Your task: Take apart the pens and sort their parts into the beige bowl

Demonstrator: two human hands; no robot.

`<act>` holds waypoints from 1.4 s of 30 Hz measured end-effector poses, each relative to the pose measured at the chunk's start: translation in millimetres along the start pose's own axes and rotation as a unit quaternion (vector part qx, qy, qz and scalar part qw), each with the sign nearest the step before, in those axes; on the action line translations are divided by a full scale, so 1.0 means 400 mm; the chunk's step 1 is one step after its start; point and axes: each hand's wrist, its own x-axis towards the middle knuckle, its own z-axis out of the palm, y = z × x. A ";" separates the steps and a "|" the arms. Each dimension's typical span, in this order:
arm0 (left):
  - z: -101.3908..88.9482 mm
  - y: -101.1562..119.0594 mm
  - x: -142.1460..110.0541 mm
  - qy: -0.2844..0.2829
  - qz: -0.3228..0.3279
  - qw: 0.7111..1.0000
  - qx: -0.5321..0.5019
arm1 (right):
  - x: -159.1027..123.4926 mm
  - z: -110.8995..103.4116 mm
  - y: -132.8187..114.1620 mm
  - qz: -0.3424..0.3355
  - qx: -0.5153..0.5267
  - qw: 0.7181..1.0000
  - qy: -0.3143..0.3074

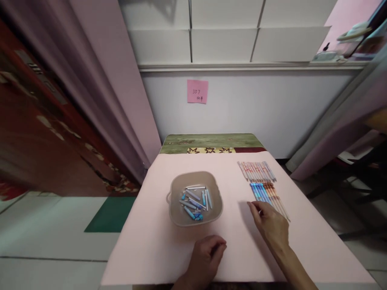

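Far left of the basin [193,179] we see a red door [33,145] with a floral pattern, then a mauve curtain [102,76] and a green mat [110,215] on the tiled floor. The basin stands on the pink cloth [157,257], with blue and grey pen parts [193,205] lying loose inside it. Beyond it, our pink note [197,92] is on the wall. Just on the near side of the basin, our left hand [208,257] has its fingers curled in; we cannot tell whether it grips anything small. Well to the basin's right lie a row of pale pens [256,172] and, nearer us, a row of blue and brown pens [266,193]. Our right hand [269,223], thumb and fingertips drawn together, partly blocks our view of that nearer row; whether it pinches something, we cannot tell. Farthest right hangs another curtain [329,133].
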 end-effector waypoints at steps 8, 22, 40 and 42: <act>-0.286 0.031 0.017 0.265 -0.112 0.957 -0.027 | -0.015 0.004 -0.082 -0.100 0.112 0.988 0.017; -0.379 0.021 0.067 0.298 -0.123 0.943 -0.079 | 0.135 0.093 -0.382 -0.200 -0.038 0.927 -0.315; -0.406 0.004 0.147 0.242 -0.090 0.963 0.082 | 0.131 0.094 -0.375 -0.117 0.150 0.931 -0.311; -0.410 -0.004 0.159 0.232 -0.074 0.960 0.135 | 0.120 0.083 -0.345 -0.062 0.353 0.876 -0.323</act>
